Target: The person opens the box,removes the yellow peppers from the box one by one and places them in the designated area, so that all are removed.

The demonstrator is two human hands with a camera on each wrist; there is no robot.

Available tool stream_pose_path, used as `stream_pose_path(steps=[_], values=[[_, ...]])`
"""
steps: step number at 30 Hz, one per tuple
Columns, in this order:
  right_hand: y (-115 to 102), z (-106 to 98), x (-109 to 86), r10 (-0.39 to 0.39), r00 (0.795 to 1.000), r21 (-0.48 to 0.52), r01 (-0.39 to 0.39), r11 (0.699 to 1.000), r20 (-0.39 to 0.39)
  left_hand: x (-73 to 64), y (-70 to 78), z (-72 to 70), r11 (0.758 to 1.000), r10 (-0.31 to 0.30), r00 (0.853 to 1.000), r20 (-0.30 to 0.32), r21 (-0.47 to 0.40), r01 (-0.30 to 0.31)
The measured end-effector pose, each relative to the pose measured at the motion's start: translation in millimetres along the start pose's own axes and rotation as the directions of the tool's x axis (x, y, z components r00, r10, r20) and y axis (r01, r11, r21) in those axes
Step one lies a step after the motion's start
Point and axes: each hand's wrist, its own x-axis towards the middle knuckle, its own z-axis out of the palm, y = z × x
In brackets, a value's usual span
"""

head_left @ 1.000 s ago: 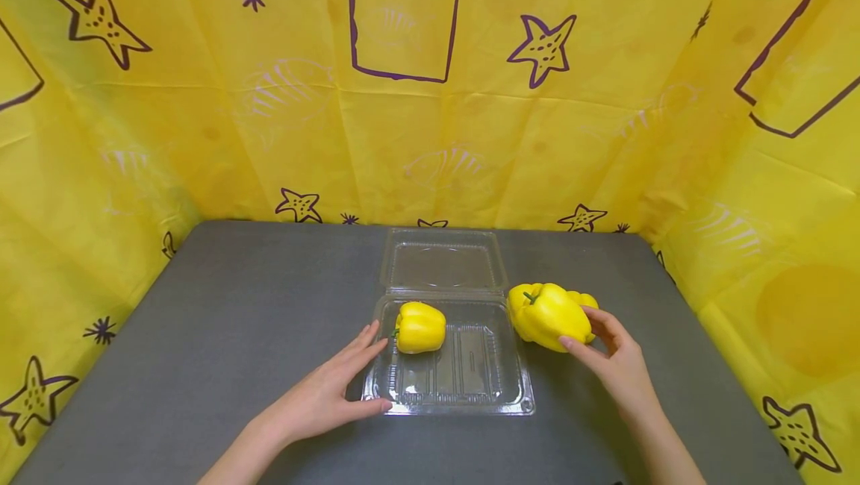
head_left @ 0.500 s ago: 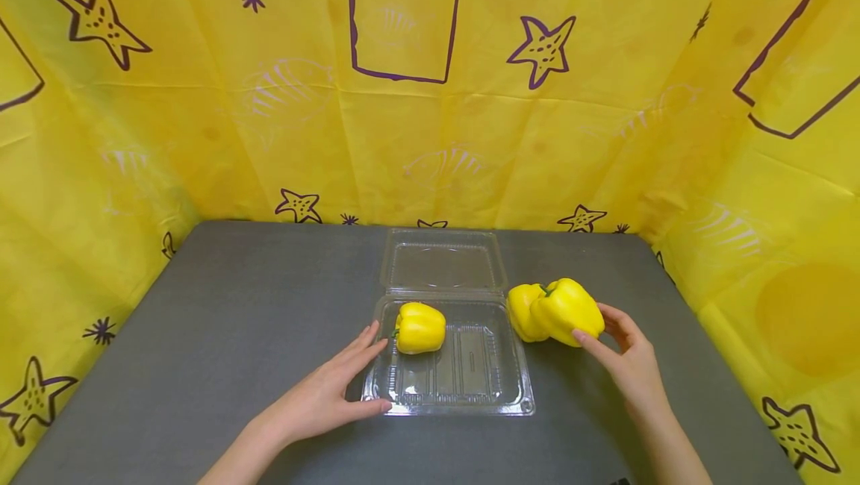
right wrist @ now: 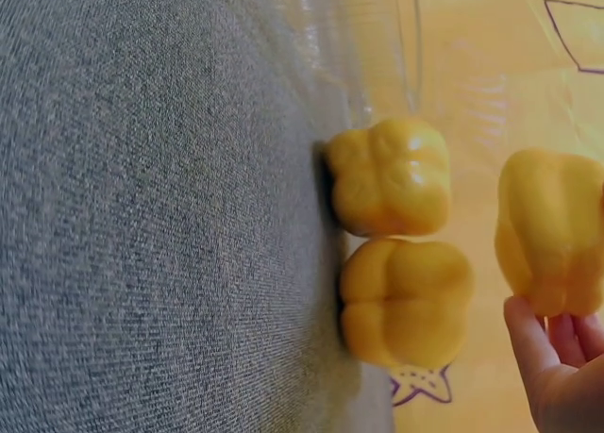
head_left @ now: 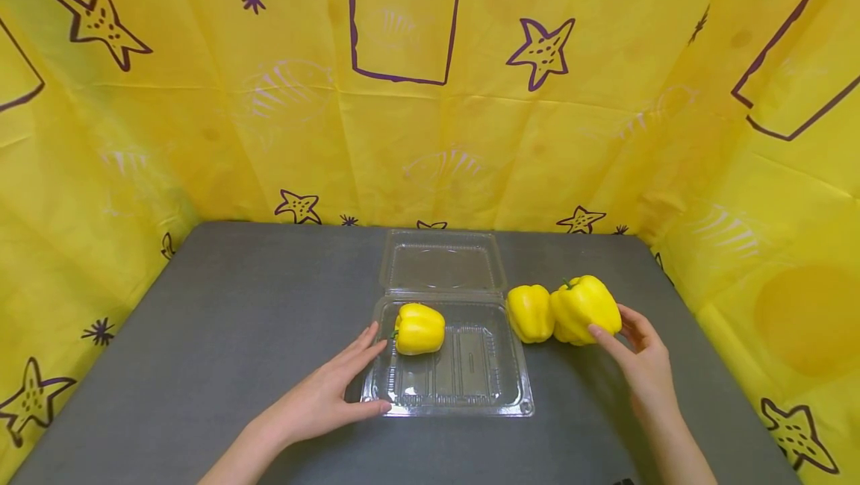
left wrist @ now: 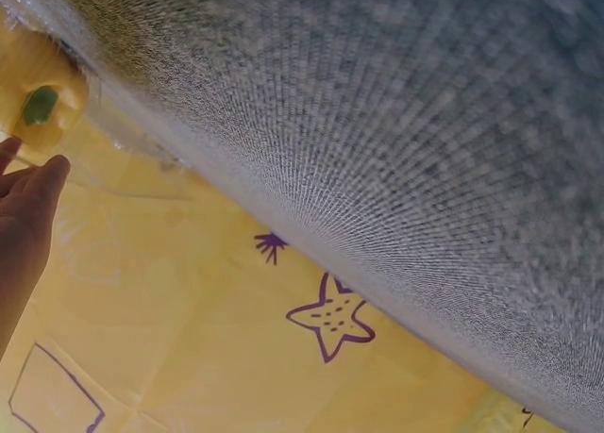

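Observation:
My right hand [head_left: 643, 365] holds a yellow bell pepper [head_left: 594, 306] by its side, thumb in front. In the right wrist view this bell pepper [right wrist: 552, 230] is raised off the table. Below it rest two more, the left bell pepper [head_left: 531, 313] and a right bell pepper [right wrist: 408, 303], mostly hidden behind the held one in the head view. A clear plastic clamshell container [head_left: 513, 365] lies unfolded, with one bell pepper [head_left: 420, 328] on its side in the base's left part. My left hand [head_left: 332, 388] rests at the base's left rim, fingers extended.
The container's lid [head_left: 443, 265] lies flat toward the table's back. A grey cloth covers the table [head_left: 269, 298]. Yellow printed curtains [head_left: 376, 157] enclose the back and sides. A small dark object [head_left: 623, 481] shows at the bottom edge.
My right hand has moved right and slightly up with its bell pepper, uncovering the left one on the table. My left hand and the container have stayed in place.

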Motion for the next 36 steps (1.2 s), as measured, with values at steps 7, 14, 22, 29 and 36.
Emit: stream_pose_path(steps=[7,14,22,29,36], values=[[1.9,-4.1,2.1,0.034,0.999,0.100,-0.031,0.995,-0.035,-0.1,-0.2,-0.3,1.000,-0.002,1.000,0.008,-0.001,0.002],[4.2,-7.3,5.4,0.058,0.997,0.133,-0.050,0.990,-0.056,0.3,-0.7,-0.3,1.000,-0.007,1.000,0.011,-0.002,0.007],[7.0,-12.2,8.7,0.083,0.996,0.230,-0.071,0.971,-0.041,-0.5,-0.8,-0.1,1.000,-0.005,1.000,0.008,-0.005,0.005],[8.9,-15.0,11.7,0.105,0.993,0.287,-0.083,0.954,-0.060,-0.3,-0.2,-0.4,1.000,-0.013,1.000,0.011,-0.012,0.013],[9.6,-17.4,14.9,0.157,0.982,0.329,-0.116,0.937,-0.101,-0.3,0.0,-0.5,1.000,-0.013,1.000,0.016,-0.024,0.013]])
